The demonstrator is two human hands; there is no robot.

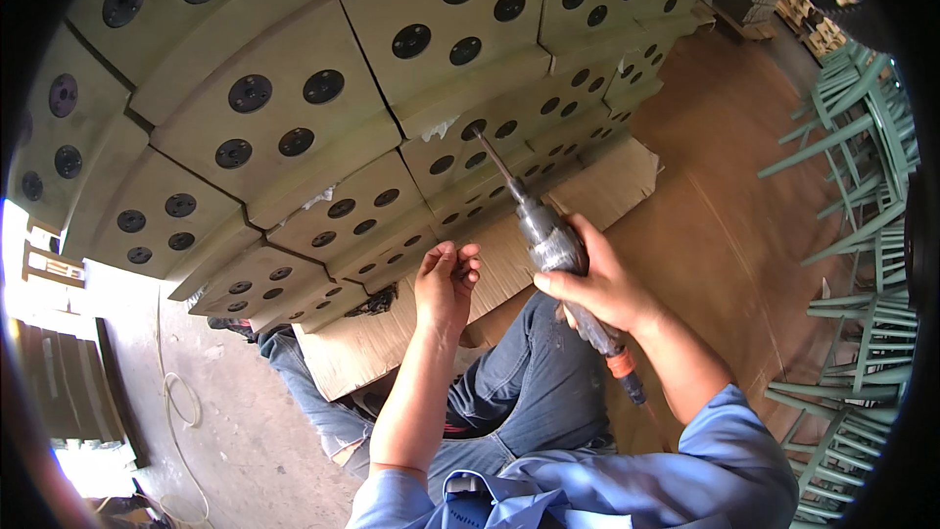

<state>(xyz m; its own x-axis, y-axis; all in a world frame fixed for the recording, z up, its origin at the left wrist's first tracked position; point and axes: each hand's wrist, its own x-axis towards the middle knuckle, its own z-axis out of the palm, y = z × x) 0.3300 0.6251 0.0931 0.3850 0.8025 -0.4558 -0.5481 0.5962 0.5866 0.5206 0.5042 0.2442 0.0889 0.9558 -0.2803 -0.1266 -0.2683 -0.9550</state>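
Observation:
My right hand [609,284] is wrapped round a pneumatic screwdriver [554,240] with a grey body and an orange collar at its rear. Its long bit points up and left, the tip at a black round plate [472,130] on one of the stacked olive-green panels [343,152]. Each whole panel carries several such plates with small holes. In front of the lower panels, my left hand [447,279] is raised, its fingers curled and thumb against the fingertips. Whatever it may hold is too small to make out.
Flat cardboard [352,348] lies under the stack beside my bent legs. Pale green chairs [862,343] are crowded along the right. On the concrete floor at left runs a thin hose [171,397], near some stacked brown boards [67,382].

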